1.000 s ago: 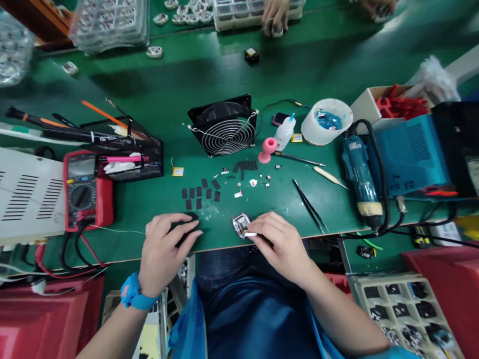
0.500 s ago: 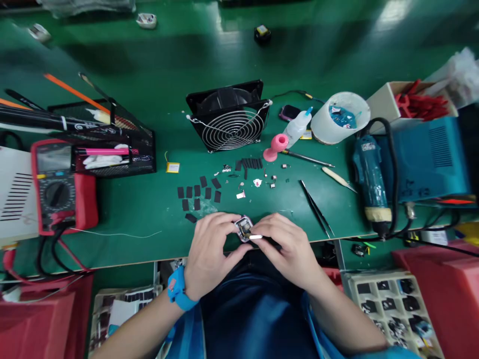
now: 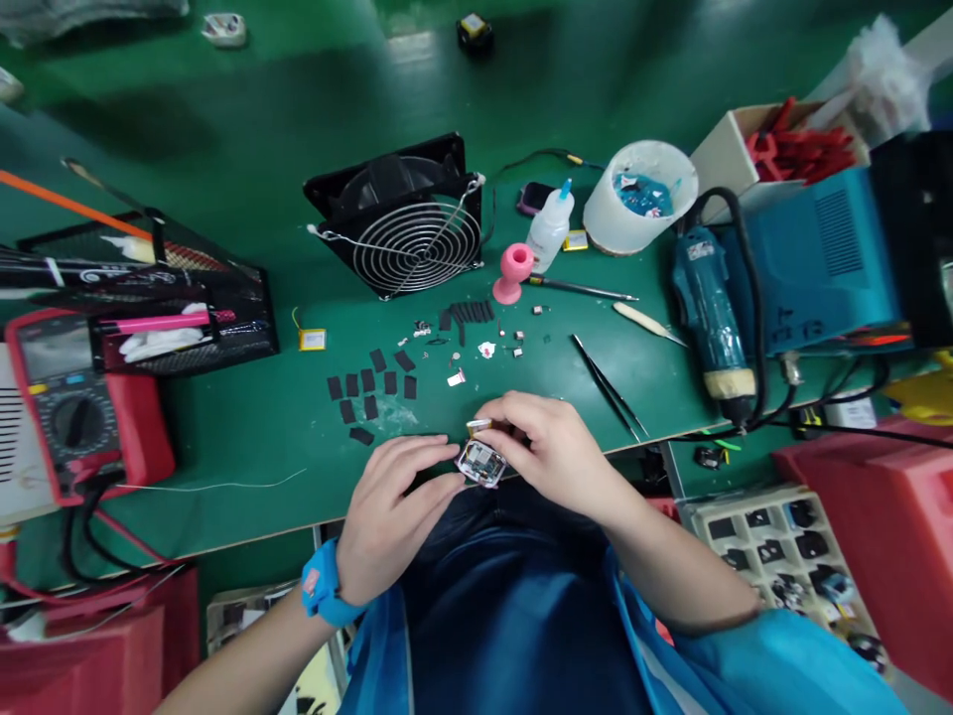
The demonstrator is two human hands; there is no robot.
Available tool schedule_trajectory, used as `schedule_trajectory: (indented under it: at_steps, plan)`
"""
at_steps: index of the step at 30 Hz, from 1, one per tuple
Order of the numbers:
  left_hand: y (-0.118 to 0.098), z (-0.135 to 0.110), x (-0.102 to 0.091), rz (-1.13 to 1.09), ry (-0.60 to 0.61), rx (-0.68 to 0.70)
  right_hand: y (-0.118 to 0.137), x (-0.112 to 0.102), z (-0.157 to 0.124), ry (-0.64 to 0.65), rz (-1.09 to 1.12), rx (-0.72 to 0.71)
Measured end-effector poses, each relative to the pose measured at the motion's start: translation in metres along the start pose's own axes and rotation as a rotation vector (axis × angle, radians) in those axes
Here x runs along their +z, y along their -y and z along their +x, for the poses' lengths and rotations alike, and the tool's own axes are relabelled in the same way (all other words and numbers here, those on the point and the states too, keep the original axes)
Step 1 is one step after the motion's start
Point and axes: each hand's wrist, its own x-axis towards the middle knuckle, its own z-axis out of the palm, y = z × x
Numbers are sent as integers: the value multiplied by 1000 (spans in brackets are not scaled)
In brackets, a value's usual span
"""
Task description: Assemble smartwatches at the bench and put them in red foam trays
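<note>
Near the front edge of the bench, an opened smartwatch case shows a circuit board inside. My left hand grips its left side between thumb and fingers. Between the thumb and fingers of my right hand is a small flat battery with a yellowish face, held at the case's upper edge. Whether a wire joins battery and board is too small to tell. Black rectangular pads lie beyond my left hand, and black tweezers rest to the right of my right hand.
A black fan stands at the back, with a pink holder and a clear bottle beside it. A white tub and an electric screwdriver are on the right. At left are a multimeter and a mesh organizer.
The battery has gone from the case's lower right to its upper edge with my right hand, uncovering the circuit board. My left fingers have straightened somewhat. The whole view has shifted.
</note>
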Motion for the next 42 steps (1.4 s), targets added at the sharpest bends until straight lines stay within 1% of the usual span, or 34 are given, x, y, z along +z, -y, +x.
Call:
schedule_trajectory:
  at_steps: [7, 14, 21, 24, 27, 32, 37, 42]
  plan:
    - [4, 7, -2, 5, 64, 98, 0, 2, -2, -3, -8, 11]
    - [4, 10, -1, 19, 83, 72, -2, 2, -3, -10, -2, 30]
    - [5, 23, -10, 83, 211, 149, -3, 1, -4, -9, -2, 22]
    - [5, 27, -12, 84, 263, 133, -3, 2, -4, -22, 1, 15]
    - [6, 27, -10, 96, 246, 120, -3, 2, -4, -18, 4, 19]
    - [6, 21, -5, 80, 196, 136, -2, 3, -4, -21, -5, 21]
    - [3, 21, -2, 73, 183, 102, -2, 4, -4, -41, -14, 10]
    - [2, 19, 1, 57, 154, 86, -2, 4, -4, -32, -33, 18]
